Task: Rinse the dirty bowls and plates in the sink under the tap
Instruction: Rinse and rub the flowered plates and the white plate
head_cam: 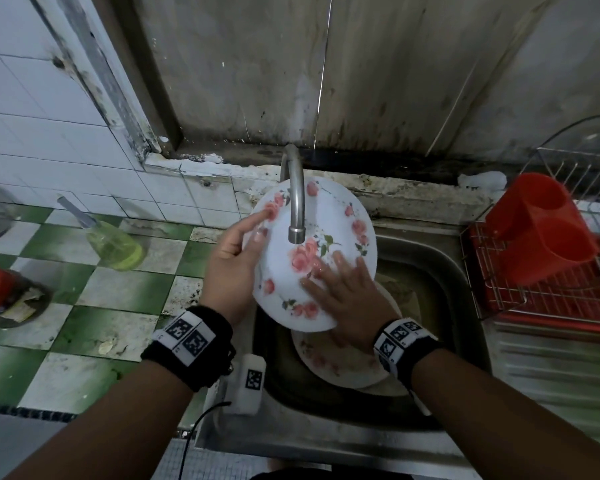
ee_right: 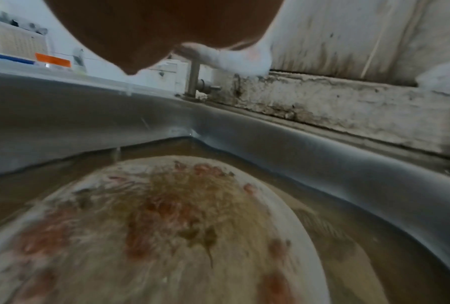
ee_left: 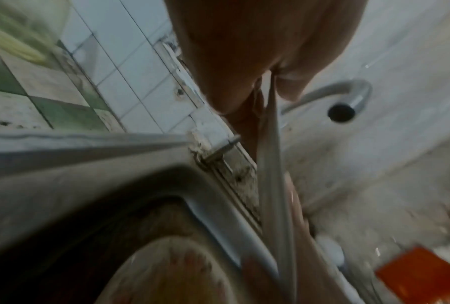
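A white plate with pink roses (head_cam: 329, 209) is held tilted over the sink (head_cam: 440, 271), right under the spout of the steel tap (head_cam: 297, 202). My left hand (head_cam: 257, 230) grips its left rim, thumb on the face and fingers behind. My right hand (head_cam: 336, 275) lies flat on the lower face with fingers spread. The left wrist view shows the plate (ee_left: 273, 164) edge-on below my thumb. Below, a dirty rose plate (head_cam: 340, 365) smeared with brown residue (ee_right: 167, 226) sits in murky water, with more dishes under it.
A bottle of yellow-green soap (head_cam: 115, 244) stands on the green and white tiled counter at left, with a red-lidded jar (head_cam: 0, 292) further left. At right a wire dish rack (head_cam: 499, 299) holds a red cutlery holder (head_cam: 541, 230).
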